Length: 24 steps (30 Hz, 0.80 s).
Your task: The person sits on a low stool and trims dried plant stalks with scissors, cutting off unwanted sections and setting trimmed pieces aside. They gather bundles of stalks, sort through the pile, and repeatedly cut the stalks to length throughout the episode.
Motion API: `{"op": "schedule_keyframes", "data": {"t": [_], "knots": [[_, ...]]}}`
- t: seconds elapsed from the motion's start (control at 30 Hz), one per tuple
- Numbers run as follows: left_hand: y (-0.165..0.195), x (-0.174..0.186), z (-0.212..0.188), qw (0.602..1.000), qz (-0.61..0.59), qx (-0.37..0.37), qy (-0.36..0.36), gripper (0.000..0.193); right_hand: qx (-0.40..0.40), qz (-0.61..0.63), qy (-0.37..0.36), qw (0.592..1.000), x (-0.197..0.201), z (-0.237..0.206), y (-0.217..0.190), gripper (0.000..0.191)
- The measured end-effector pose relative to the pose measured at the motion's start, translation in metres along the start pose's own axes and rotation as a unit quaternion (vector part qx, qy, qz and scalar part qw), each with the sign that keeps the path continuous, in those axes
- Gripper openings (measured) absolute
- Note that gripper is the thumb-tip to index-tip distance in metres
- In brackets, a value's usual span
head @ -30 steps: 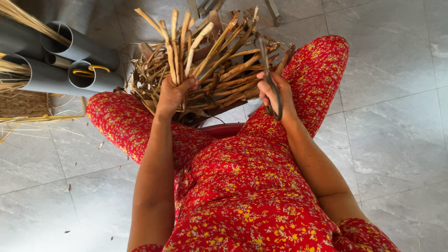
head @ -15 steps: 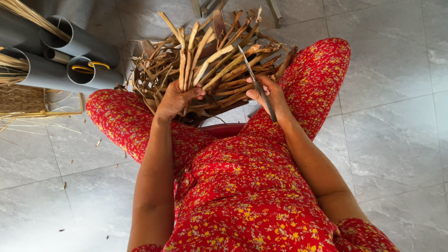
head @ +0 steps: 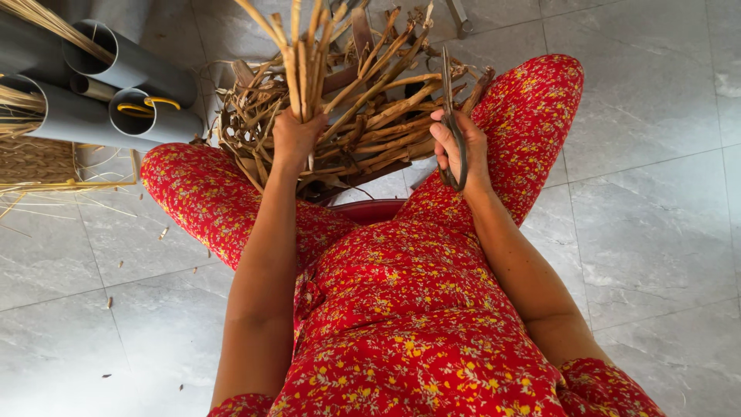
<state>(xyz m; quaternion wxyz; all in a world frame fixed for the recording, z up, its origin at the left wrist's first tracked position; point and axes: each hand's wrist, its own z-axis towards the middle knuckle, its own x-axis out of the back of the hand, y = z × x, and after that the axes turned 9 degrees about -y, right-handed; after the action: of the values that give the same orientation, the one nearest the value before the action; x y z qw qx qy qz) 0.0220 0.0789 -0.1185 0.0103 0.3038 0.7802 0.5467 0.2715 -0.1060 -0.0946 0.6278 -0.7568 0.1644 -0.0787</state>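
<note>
Two hands are engaged. My left hand (head: pixel 297 139) is clamped around a bundle of dry reed stalks (head: pixel 302 58), fingers wrapped fully round the lower ends; the stalks stand upright and fan out above the fist. My right hand (head: pixel 459 150) is closed on a pair of dark metal scissors (head: pixel 450 116), fingers through the loop handles. The blades point up and away from the hand and appear together, with nothing between them.

Ahead of both hands, between my knees, sits the heap of dried stalks and husks (head: pixel 370 123). It is tangled and uneven, and the bundle in my left hand rises out of its near edge. The scissors stand just beside the right side of the heap, apart from the gripped bundle.

Progress, as I judge it: one bundle is gathered and gripped, but its upper ends are ragged and of unequal length, so trimming looks not yet done. Most of the heap remains loose and unsorted. A few scraps lie on the tiled floor (head: pixel 656 216) to the left of my left arm.

Beyond and left of my left hand lie several grey plastic pipes (head: pixel 154 73), open mouths toward me; one holds a yellow loop, others hold pale straw. Below them sits a woven mat or basket piece (head: pixel 35 158).

No packages, labels or signs are visible anywhere around either hand.
</note>
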Motion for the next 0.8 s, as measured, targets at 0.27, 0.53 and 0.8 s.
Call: {"op": "schedule_keyframes", "data": {"t": [0.27, 0.53, 0.8], "knots": [[0.001, -0.049, 0.018, 0.930, 0.339, -0.111, 0.087, 0.036, -0.010, 0.038, 0.020, 0.999, 0.000, 0.002, -0.001, 0.033], [0.003, -0.033, 0.004, 0.972, 0.181, -0.141, 0.060, 0.033, 0.000, 0.034, 0.020, 0.999, 0.005, 0.003, 0.004, 0.035], [-0.016, 0.009, -0.017, 0.981, -0.125, -0.093, -0.111, 0.015, 0.106, -0.019, -0.036, 0.994, 0.004, 0.001, 0.015, 0.047]]}}
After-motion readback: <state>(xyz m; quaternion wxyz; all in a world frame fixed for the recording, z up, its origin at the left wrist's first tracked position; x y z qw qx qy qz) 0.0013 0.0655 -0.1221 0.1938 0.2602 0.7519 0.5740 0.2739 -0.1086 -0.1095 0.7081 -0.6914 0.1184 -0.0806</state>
